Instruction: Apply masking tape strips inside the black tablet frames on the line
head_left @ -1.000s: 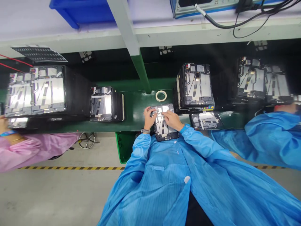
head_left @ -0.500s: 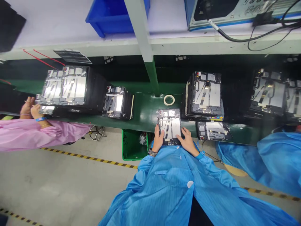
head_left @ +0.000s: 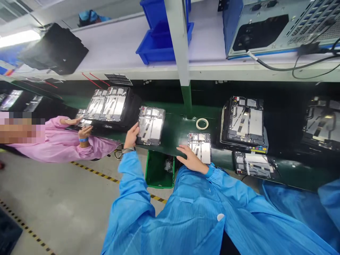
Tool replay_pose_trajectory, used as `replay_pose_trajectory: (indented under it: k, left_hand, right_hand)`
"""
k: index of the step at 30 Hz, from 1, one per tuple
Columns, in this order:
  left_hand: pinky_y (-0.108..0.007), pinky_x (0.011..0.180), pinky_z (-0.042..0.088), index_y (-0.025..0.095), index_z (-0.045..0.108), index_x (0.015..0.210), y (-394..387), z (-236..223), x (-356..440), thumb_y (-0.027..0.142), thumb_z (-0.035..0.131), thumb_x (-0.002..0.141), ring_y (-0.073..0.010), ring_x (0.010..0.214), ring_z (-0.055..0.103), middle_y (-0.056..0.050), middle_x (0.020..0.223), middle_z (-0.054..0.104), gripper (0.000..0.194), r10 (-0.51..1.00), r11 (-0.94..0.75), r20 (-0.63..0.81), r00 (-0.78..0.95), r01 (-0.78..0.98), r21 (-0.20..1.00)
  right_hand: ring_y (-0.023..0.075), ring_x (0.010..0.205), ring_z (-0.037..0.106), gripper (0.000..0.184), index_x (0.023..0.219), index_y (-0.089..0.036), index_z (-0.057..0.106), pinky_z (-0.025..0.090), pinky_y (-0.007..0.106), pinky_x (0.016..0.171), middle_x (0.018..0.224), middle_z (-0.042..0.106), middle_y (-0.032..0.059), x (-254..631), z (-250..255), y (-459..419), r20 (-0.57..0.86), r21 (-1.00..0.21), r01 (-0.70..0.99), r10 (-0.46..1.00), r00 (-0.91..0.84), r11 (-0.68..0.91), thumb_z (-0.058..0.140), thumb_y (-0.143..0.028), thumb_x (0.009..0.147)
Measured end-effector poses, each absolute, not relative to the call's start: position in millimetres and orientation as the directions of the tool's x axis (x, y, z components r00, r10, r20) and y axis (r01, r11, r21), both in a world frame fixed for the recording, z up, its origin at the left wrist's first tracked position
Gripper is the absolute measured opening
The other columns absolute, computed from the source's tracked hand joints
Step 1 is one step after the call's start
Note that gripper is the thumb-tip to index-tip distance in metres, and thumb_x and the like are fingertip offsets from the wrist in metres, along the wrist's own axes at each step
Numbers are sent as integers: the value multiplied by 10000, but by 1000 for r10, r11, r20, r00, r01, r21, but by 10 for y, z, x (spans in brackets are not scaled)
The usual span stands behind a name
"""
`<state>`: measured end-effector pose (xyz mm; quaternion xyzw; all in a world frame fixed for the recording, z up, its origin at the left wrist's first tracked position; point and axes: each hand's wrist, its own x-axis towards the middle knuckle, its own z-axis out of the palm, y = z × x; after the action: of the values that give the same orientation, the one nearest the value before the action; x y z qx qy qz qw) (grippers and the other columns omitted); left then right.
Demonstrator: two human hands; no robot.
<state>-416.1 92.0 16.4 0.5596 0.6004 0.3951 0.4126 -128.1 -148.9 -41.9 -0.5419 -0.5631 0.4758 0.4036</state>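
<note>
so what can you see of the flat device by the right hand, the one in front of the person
The flat device is a thin rectangle with its innards exposed: pale patches along the far end, a large silvery, metal-looking plate, and dark strips running across it. It lies flat on the green bench, near the front edge. A cream ring lies just beyond it, apart. The right hand hides its near left part; whether they touch is hard to tell.
</note>
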Motion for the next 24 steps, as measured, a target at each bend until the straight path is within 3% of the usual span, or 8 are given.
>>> replay_pose_trajectory:
  k: [3,6,9,12,15,18,21,24]
  left_hand:
    - [-575,1224,456,117,679,1282,1401,441,-4241,622,653,986,-206,1126,698,-81,1139,813,586,995,102,-104,-13,336,936]
    - [-534,1243,455,168,677,1255,1607,488,-4225,673,634,974,-201,1158,679,-32,1146,801,579,999,43,-37,-24,352,935]
    - [-521,1244,448,144,660,1260,1686,363,-4248,621,641,978,-203,1138,681,-44,1166,786,554,996,23,22,-82,512,859]
    - [-553,1252,400,84,656,1237,1691,189,-4306,486,637,983,-256,1219,658,-125,1229,757,477,987,65,53,-151,682,728]
    - [-579,1275,323,53,656,1237,1502,-29,-4236,375,643,950,-312,1378,549,-196,1365,674,431,963,-2,212,-169,777,629]
    - [-545,1265,336,99,639,1316,943,-368,-3880,369,592,976,-303,1423,503,-183,1410,624,437,897,-170,426,-119,796,580]
    - [-573,1249,354,162,666,1202,12,-808,-3337,396,543,994,-321,1381,556,-193,1298,650,336,959,-168,278,-49,694,700]
    - [-618,1269,312,211,666,1186,-909,-1271,-2846,438,548,979,-351,1471,493,-212,1394,602,330,991,-48,114,-67,625,779]
  right_hand:
    - [318,1440,544,464,1362,-230,728,363,576,1268,1498,598,157,-1128,-629,-1617,-124,-969,216,992,-12,-118,678,-455,959]
    - [303,1327,631,414,1286,-219,762,433,554,1213,1374,682,142,-938,-797,-1795,-163,-969,182,985,55,-170,678,-438,944]
    - [291,1176,701,375,1211,-224,787,531,519,1091,1235,742,115,-820,-847,-1974,-234,-958,143,967,104,-248,683,-445,926]
    - [291,1058,731,372,1165,-213,796,573,500,991,1160,777,111,-705,-846,-2169,-316,-941,67,933,171,-331,679,-469,921]
    - [284,1011,749,393,1141,-204,791,574,489,988,1099,805,108,-492,-926,-2404,-370,-927,-63,878,303,-369,665,-511,932]
    - [283,966,757,402,1093,-191,777,590,481,947,1028,810,117,-207,-1163,-2670,-417,-904,-144,754,507,-403,672,-519,884]
    - [290,937,754,401,1016,-190,764,603,493,912,991,807,130,8,-1493,-2877,-463,-866,-183,608,645,-465,670,-520,808]
    - [298,941,755,413,978,-207,767,606,517,918,977,812,124,69,-1790,-2945,-517,-837,-228,583,627,-497,674,-561,787]
